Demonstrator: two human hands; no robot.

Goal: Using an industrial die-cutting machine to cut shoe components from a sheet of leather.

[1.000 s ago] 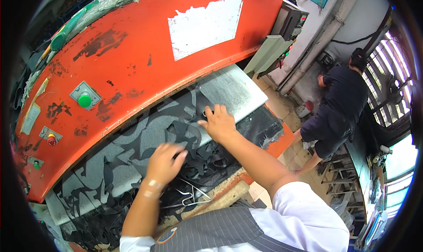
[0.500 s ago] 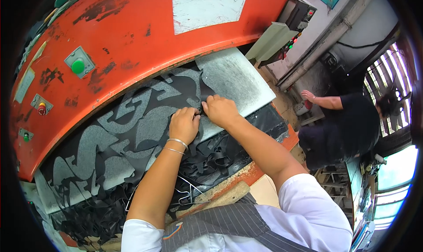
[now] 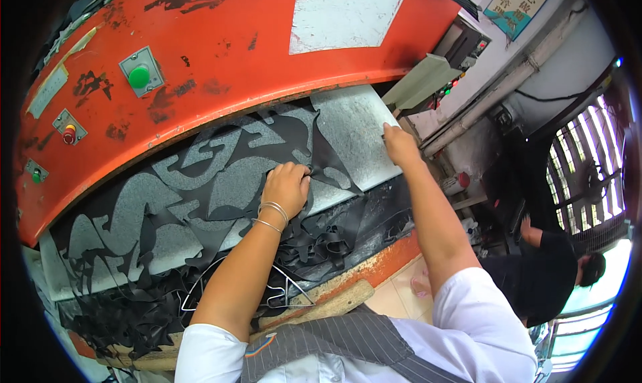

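Note:
A black sheet [image 3: 237,155] with large curved cut-outs lies along a white board [image 3: 361,132], whose grey, scuffed top shows through the gaps. My left hand [image 3: 287,187] is closed at the sheet's right part, thumb and fingers pinching its black material. Beside it, a dark pointed flap [image 3: 329,157] of the sheet stretches toward the board's near edge. Over the board's right edge, apart from the sheet, is my right hand [image 3: 402,147], its fingers curled in; whatever it may hold is hidden.
An orange machine beam [image 3: 227,55] with a green button [image 3: 139,76] and a red knob [image 3: 69,135] spans the far side. Black scraps [image 3: 144,316] heap along the near edge, by a wire hanger [image 3: 294,293]. At the right, a person in black [image 3: 548,276] bends over.
My right hand has left the sheet and moved right to the board's edge. My left hand stays at the sheet. The person at the right has bent lower.

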